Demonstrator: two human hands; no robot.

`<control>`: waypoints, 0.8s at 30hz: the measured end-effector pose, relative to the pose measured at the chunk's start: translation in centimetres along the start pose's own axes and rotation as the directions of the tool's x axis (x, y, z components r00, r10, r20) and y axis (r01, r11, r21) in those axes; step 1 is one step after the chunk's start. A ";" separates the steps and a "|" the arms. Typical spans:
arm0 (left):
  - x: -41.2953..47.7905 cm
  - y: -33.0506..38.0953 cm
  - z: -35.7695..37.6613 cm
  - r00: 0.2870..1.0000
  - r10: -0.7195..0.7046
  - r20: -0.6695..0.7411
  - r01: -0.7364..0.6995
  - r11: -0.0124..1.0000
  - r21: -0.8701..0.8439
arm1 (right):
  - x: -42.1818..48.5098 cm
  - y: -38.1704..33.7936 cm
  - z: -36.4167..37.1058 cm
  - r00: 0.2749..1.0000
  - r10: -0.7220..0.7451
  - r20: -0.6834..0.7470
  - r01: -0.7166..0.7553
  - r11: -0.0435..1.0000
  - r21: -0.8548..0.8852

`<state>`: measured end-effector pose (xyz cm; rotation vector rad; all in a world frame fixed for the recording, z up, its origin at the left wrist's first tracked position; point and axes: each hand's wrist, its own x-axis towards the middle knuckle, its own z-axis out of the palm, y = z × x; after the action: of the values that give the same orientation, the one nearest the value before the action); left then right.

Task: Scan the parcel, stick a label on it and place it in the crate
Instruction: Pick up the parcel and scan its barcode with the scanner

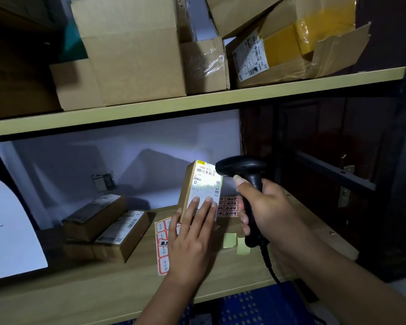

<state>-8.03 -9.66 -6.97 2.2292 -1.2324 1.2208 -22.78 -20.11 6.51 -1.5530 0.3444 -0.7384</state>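
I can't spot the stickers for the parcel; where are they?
Head view: a red-bordered sticker sheet lies on the lower shelf, partly under the left hand.

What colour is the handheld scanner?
Black, clearest in the head view: scanner gripped by the right hand.

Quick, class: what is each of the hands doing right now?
Left hand: fingers flat against the parcel, holding it upright on the shelf.
Right hand: closed around the barcode scanner, aimed at the parcel's label.

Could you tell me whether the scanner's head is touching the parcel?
Cannot tell. In the head view the scanner head overlaps the upper right corner of the parcel, so neither gap nor contact shows plainly.
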 end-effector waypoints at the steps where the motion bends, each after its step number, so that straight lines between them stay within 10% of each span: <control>1: -0.1 0.0 0.0 1.000 0.004 0.004 -0.004 1.000 0.004 | 0.0 0.0 -0.1 1.000 0.005 0.007 -0.005 1.000 -0.005; 17: -0.6 -1.0 -0.3 0.999 0.010 -0.034 -0.009 1.000 0.009 | 0.3 0.3 -1.4 1.000 0.001 -0.016 -0.004 0.986 -0.169; 24: -3.0 -2.0 -1.9 0.997 -0.019 -0.070 0.012 0.994 -0.107 | 6.7 7.8 -8.1 0.997 0.076 0.015 -0.028 0.528 -0.849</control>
<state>-8.17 -5.72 -8.01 2.0976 -1.2212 1.1892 -21.30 -31.61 0.42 -2.4835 0.8014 -0.4755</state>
